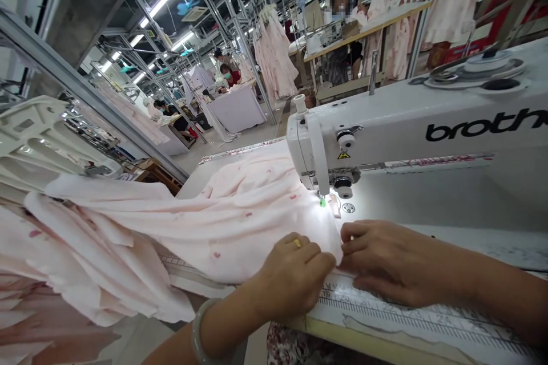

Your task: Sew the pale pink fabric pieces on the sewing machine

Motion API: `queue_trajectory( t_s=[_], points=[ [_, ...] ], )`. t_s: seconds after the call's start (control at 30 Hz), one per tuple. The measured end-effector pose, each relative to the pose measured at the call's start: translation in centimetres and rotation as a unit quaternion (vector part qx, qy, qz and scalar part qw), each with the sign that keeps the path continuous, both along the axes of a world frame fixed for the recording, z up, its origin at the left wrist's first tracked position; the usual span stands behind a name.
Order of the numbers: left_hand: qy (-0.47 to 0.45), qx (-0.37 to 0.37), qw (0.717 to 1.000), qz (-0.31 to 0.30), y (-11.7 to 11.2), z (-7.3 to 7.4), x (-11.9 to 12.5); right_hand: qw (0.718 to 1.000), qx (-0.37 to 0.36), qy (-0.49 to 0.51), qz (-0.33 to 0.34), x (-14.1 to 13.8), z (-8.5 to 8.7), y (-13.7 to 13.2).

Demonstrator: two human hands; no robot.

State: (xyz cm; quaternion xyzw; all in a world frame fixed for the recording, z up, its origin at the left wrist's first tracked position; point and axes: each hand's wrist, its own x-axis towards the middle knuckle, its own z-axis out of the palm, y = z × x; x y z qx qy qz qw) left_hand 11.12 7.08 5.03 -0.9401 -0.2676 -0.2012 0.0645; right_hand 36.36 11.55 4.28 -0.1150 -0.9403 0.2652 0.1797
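Observation:
A pale pink printed fabric (222,222) lies across the sewing table and runs under the needle area (322,201) of a white sewing machine (411,125). My left hand (291,279), with a ring and a pale bangle on the wrist, has its fingers curled and pinches the fabric's near edge. My right hand (385,259) rests beside it, fingers bent, touching the same edge just in front of the presser foot. Both hands meet at the fabric's corner.
A printed ruler strip (428,319) runs along the table's front edge. More pink fabric (64,274) hangs off to the left. White racks (38,137) stand left. Other people sit at sewing stations in the background, with pink garments (276,57) hanging.

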Motion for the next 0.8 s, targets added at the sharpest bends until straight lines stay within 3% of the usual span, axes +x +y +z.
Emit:
queue_trajectory(
  t_s=[0.1,0.27,0.47,0.8],
  points=[
    [0.021,-0.043,0.999,-0.022,0.1,-0.4,0.9,1.0,-0.016,0.01,0.007,0.1,0.1,0.0],
    [-0.033,-0.149,0.988,0.034,0.8,-1.2,1.2,0.999,0.019,0.038,-0.004,0.7,0.2,0.8],
    [0.0,-0.117,0.993,0.018,1.3,-1.8,1.1,0.983,0.144,0.036,-0.104,2.0,0.1,2.5],
    [-0.036,-0.042,0.998,-0.043,1.6,-2.5,0.1,0.984,0.132,0.015,-0.119,2.1,-1.2,3.0]
  ],
)
